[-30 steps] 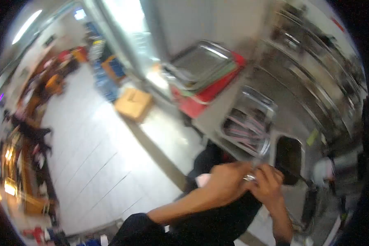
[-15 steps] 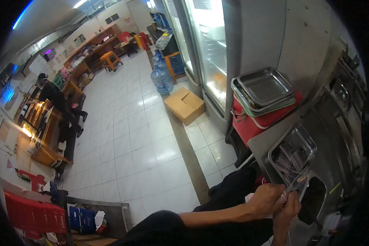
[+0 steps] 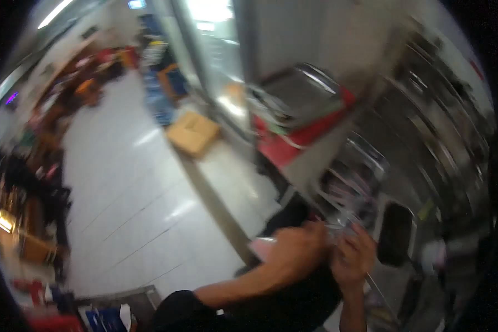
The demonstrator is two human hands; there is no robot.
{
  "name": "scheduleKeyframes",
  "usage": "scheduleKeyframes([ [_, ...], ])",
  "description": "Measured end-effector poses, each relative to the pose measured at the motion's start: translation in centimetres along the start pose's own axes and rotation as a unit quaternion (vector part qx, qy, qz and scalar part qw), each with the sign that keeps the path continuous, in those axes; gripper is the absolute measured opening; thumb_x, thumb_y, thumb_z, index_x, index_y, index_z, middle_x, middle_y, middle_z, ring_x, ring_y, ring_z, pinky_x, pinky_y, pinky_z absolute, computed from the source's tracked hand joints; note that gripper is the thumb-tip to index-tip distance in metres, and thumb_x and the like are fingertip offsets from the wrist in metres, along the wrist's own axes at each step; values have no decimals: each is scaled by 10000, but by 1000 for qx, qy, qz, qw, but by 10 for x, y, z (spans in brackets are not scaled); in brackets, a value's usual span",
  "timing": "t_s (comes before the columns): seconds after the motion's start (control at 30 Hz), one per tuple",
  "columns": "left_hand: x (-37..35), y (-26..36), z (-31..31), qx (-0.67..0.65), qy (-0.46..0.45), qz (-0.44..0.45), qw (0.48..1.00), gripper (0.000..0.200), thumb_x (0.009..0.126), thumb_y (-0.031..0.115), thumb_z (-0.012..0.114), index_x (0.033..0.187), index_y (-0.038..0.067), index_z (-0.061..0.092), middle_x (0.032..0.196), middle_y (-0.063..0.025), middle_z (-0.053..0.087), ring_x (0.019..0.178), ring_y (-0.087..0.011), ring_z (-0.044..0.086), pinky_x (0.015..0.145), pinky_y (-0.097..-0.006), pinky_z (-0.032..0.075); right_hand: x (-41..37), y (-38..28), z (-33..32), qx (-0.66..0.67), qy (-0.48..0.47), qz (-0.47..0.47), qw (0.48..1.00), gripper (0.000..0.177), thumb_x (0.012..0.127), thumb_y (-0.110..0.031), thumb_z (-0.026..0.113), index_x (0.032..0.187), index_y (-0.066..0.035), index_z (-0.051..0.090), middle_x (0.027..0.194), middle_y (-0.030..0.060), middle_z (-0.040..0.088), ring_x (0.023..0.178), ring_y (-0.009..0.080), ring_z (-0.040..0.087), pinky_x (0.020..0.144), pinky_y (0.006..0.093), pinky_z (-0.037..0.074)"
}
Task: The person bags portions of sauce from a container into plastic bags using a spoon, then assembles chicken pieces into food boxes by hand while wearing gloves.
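Note:
My left hand [image 3: 301, 249] is closed, its fingertips at a piece of clear plastic [image 3: 343, 221] that looks like a small bag. A pinkish-white piece [image 3: 263, 248] sticks out beside this hand; what it is I cannot make out. My right hand [image 3: 353, 255] has curled fingers and pinches the same plastic from the other side. Just beyond the hands, a metal tray [image 3: 379, 160] holds several pink-striped strips or packets [image 3: 346, 188]. Motion blur hides the fine detail.
A dark rectangular container [image 3: 397, 232] sits right of my hands on the metal counter. Stacked metal trays [image 3: 304, 102] rest on a red box [image 3: 285, 149]. A cardboard box [image 3: 193, 134] is on the tiled floor near a glass-door fridge [image 3: 216, 66].
The view has swung, so everything sits further left and is blurred. My hands have moved slightly apart, and the right hand's fingers have loosened a little around the plastic.

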State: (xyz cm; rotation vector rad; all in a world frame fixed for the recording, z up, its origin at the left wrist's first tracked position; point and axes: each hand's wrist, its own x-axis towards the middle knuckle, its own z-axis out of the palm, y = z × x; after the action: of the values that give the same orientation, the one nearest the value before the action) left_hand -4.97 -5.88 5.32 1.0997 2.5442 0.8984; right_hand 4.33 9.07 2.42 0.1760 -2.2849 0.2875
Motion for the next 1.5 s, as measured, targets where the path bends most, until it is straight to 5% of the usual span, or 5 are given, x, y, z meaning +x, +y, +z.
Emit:
scheduleKeyframes([
  [0.47,-8,14,-7,52,37,280,958,462,743,237,795,1139,66,629,946,-106,667,628,-239,666,494,-326,510,9,8,-40,155,-4,349,924,220,734,-59,773,944,-15,725,946,133,714,817,223,713,696,310,563],
  [0.73,28,18,-24,-479,-95,-8,873,196,795,94,760,946,-13,694,960,-145,700,848,-161,667,693,-284,535,-1,19,-81,362,-55,325,872,208,716,-13,770,920,-14,731,954,130,720,853,188,703,735,279,558],
  [1.07,7,9,29,-444,108,-111,882,181,871,171,709,883,-3,659,809,-73,663,793,-164,658,672,-286,493,-6,15,-84,321,4,441,838,464,583,-66,887,1016,-39,722,1055,121,702,917,181,681,766,286,549],
  [1.2,-4,4,14,-9,194,348,917,452,730,354,834,1069,135,630,1186,-170,651,686,-204,661,599,-242,502,-4,12,-95,271,-68,380,882,439,630,-77,865,1038,-25,708,1087,142,686,963,218,677,806,306,548],
  [1.5,-6,37,23,59,36,360,930,514,710,251,829,1173,117,652,1194,-121,650,727,-148,657,545,-247,477,-13,-8,-117,193,-55,355,913,315,675,-155,844,941,-66,700,1094,91,651,916,226,657,794,323,537],
])
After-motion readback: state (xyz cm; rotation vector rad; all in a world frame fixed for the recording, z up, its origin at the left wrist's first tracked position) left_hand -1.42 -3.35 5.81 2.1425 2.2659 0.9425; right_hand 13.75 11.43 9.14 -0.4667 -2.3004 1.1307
